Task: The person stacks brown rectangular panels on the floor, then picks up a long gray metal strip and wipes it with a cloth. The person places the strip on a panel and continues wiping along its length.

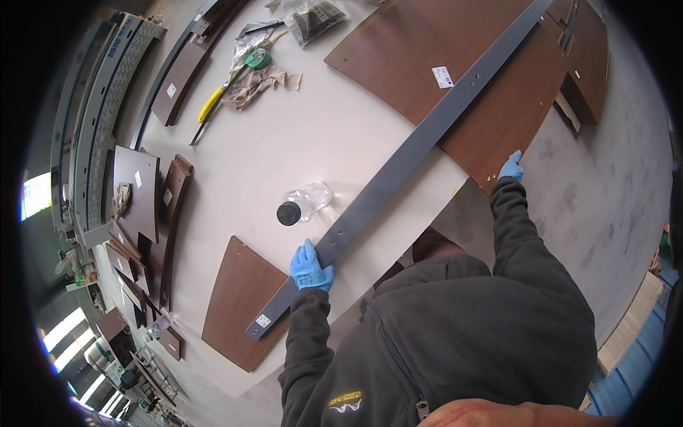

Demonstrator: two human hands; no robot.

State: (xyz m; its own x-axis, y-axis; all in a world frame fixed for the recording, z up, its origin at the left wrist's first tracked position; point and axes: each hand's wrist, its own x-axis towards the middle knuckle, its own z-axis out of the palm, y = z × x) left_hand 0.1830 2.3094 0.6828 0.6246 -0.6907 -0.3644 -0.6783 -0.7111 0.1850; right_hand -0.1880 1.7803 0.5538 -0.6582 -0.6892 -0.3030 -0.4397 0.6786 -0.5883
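A long, narrow grey board (398, 171) lies diagonally across the light tabletop, with small holes and a white label at its near left end. My left hand (311, 270), in a blue glove, grips this board near that end, its fingers over the top face. Beneath the end lies a small brown panel (238, 295). My right hand (511, 168), also gloved in blue, is closed on the near right corner of a large brown panel (491, 132). The grey board crosses over that panel. Part of the right-hand fingers is hidden from me.
On the light table (249, 178) a clear bottle with a black cap (306, 203) lies beside the grey board. Farther back are a yellow-handled tool (210, 104), green tape (258, 58), a rag (260, 87) and a plastic bag (313, 21). Brown boards (174, 192) stand at the left.
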